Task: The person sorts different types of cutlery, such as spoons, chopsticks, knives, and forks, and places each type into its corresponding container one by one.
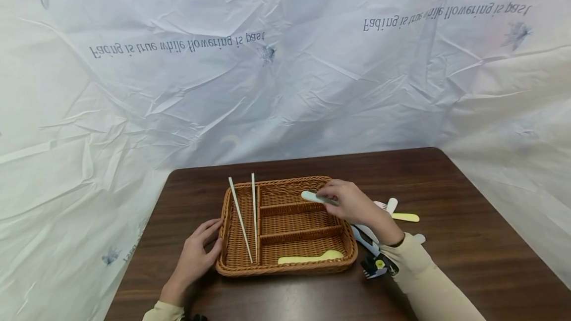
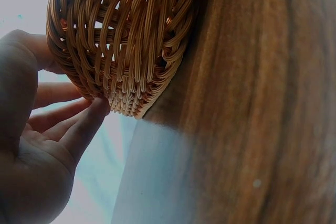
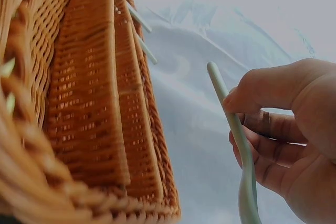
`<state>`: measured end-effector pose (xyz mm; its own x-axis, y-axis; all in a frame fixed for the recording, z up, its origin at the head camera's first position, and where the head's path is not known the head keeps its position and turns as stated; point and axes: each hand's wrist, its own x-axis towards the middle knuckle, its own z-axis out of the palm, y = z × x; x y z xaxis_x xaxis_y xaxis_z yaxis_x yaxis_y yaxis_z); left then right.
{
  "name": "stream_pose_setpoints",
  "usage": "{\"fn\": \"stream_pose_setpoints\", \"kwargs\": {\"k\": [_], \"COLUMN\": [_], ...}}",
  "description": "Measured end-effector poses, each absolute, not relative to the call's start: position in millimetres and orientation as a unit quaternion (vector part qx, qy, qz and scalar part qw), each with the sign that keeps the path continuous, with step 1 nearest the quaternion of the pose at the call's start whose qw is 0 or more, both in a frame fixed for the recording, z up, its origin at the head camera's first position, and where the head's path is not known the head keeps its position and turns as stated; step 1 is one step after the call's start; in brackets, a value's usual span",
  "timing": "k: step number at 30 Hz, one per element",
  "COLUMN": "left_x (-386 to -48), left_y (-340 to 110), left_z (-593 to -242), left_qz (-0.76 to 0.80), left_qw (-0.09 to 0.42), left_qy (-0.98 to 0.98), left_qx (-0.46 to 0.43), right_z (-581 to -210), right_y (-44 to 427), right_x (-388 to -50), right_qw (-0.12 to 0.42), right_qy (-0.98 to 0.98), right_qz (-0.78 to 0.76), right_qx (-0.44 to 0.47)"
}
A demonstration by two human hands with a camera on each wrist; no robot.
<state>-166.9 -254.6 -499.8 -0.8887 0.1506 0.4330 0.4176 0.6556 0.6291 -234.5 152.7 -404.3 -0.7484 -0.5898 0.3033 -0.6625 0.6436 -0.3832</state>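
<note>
My left hand (image 1: 198, 251) rests against the left outer side of a divided wicker basket (image 1: 285, 272). In the left wrist view, the fingertips (image 2: 97, 103) touch the woven wall. Over the back right compartment, my right hand (image 1: 350, 202) pinches a pale green utensil (image 1: 311, 196) between thumb and fingers. Its handle points left in the head view; the hand hides its other end, so its kind cannot be told. Two white chopsticks (image 1: 241, 219) lean in the long left compartment, their tips past the back rim. A yellow spoon (image 1: 308, 258) lies in the front right compartment.
Right of the basket, partly behind my right forearm, lie several pastel utensils, among them a yellow handle (image 1: 406, 217) and a white handle (image 1: 392, 205). Dark fork tines (image 1: 373, 273) show near the wrist. The brown table (image 1: 468, 241) meets a printed white sheet (image 1: 285, 88) behind.
</note>
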Motion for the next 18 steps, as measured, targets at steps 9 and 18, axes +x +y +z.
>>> {"fn": "stream_pose_setpoints", "kwargs": {"k": [9, 18], "left_x": [-166.1, -165.4], "left_y": [-253.6, -254.6], "left_z": [-498.3, -497.9], "left_qz": [-0.385, -0.381], "left_qw": [0.174, 0.176], "left_qy": [-0.892, -0.892], "left_qx": [-0.159, -0.167], "right_z": [-399.6, -397.9], "right_y": [142.0, 132.7], "right_x": [-228.2, -223.1], "right_qw": [0.072, 0.071], "right_qy": [-0.892, -0.886], "right_qz": [0.244, 0.236], "right_qx": [0.372, 0.392]}}
